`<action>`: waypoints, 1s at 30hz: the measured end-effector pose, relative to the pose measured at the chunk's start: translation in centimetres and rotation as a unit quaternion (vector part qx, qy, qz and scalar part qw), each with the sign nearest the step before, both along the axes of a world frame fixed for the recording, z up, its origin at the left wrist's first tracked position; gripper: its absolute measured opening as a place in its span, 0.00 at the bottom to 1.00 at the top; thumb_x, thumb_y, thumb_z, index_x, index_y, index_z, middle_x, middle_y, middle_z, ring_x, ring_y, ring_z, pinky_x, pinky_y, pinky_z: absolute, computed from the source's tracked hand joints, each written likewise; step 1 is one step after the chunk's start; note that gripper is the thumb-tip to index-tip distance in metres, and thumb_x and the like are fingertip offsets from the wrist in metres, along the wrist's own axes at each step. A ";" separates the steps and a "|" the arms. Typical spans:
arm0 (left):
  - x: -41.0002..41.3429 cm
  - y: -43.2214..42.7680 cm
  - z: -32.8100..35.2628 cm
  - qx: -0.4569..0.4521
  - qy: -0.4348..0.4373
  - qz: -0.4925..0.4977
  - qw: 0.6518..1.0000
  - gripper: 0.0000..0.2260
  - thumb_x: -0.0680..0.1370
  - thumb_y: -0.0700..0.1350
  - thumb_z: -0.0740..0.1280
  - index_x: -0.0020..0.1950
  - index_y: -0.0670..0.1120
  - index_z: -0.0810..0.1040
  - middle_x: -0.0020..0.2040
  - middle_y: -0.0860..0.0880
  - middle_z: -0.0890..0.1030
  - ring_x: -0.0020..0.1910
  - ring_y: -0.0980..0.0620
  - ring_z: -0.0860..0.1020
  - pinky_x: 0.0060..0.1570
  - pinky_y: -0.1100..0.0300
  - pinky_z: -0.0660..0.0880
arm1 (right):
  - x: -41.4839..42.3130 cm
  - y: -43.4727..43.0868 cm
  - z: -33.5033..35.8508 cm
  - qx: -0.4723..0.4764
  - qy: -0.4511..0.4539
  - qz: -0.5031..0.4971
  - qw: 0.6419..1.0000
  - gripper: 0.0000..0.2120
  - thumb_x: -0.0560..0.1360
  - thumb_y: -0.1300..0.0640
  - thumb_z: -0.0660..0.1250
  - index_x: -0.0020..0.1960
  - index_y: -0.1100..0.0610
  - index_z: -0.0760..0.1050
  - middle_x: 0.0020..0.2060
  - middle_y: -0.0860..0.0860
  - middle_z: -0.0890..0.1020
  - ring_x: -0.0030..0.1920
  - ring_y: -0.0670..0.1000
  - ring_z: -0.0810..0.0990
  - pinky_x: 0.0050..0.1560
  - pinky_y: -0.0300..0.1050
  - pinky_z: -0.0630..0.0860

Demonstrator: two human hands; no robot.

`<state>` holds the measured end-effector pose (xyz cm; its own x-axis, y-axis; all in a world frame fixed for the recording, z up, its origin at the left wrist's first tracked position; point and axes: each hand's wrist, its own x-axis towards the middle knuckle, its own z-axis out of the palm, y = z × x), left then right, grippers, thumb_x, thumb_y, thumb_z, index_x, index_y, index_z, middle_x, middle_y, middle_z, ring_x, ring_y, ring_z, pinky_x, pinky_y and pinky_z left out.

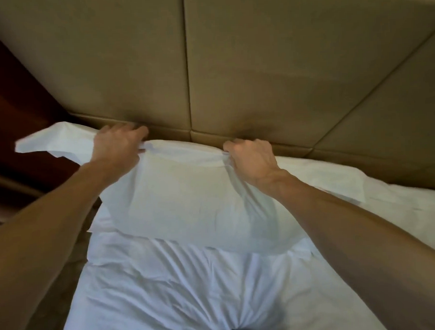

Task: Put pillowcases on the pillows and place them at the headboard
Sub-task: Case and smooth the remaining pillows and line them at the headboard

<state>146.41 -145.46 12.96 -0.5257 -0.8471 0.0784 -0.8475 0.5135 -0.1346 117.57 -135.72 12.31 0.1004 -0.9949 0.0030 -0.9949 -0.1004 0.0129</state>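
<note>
Pillow (188,198): white, cased in a white pillowcase, held against the lower edge of the headboard, its lower part resting on the bed.
Pillowcase flap (43,142): loose cloth is seen trailing past the left hand toward the left, beyond the edge of the bed.
Left hand (118,144): laid over the pillow's top edge near its left end; the grip is closed on the fabric, with the fingertips pressed toward the headboard.
Right hand (251,156): placed on the top edge further right; the grip is clenched, and a bunch of pillowcase fabric is pinched in it, with creases drawn toward the fist.
Headboard (257,63): padded, tan, divided by seams into panels; it is touched by the pillow's top edge.
Bed (192,290): covered with a rumpled white sheet below the pillow.
Second pillow (336,179): white, lying flat to the right, against the headboard, partly hidden behind the right forearm.
Dark wood furniture (14,99): seen at the left, beside the bed.
</note>
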 end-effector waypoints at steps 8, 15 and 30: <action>-0.1 -1.7 -1.4 -0.006 -0.011 0.056 0.998 0.10 0.70 0.41 0.74 0.45 0.46 0.75 0.39 0.44 0.77 0.36 0.41 0.75 0.40 0.51 0.68 | 0.0 -1.6 -1.2 -0.006 -0.039 -0.006 0.999 0.09 0.74 0.61 0.63 0.50 0.50 0.79 0.42 0.49 0.83 0.41 0.57 0.81 0.37 0.44 0.66; -6.4 4.4 -4.3 0.043 -0.045 0.139 0.988 0.24 0.72 0.49 0.71 0.65 0.45 0.69 0.60 0.39 0.75 0.60 0.38 0.72 0.62 0.44 0.67 | -0.4 -2.6 -3.8 0.056 -0.054 -0.025 0.997 0.11 0.76 0.60 0.64 0.54 0.49 0.80 0.50 0.52 0.84 0.51 0.57 0.82 0.44 0.45 0.69; -37.5 18.8 2.4 0.119 -0.181 0.104 0.971 0.19 0.79 0.56 0.64 0.69 0.54 0.71 0.62 0.46 0.78 0.61 0.44 0.75 0.62 0.49 0.69 | -30.9 7.6 1.8 0.240 -0.093 0.157 0.953 0.14 0.69 0.45 0.65 0.52 0.49 0.74 0.49 0.51 0.78 0.50 0.57 0.78 0.49 0.53 0.79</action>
<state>108.88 -126.62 15.38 -0.2976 -0.9093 -0.2910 -0.8551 0.3894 -0.3422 86.70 -128.07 14.12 0.4355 -0.8072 -0.3984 -0.8954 -0.3430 -0.2838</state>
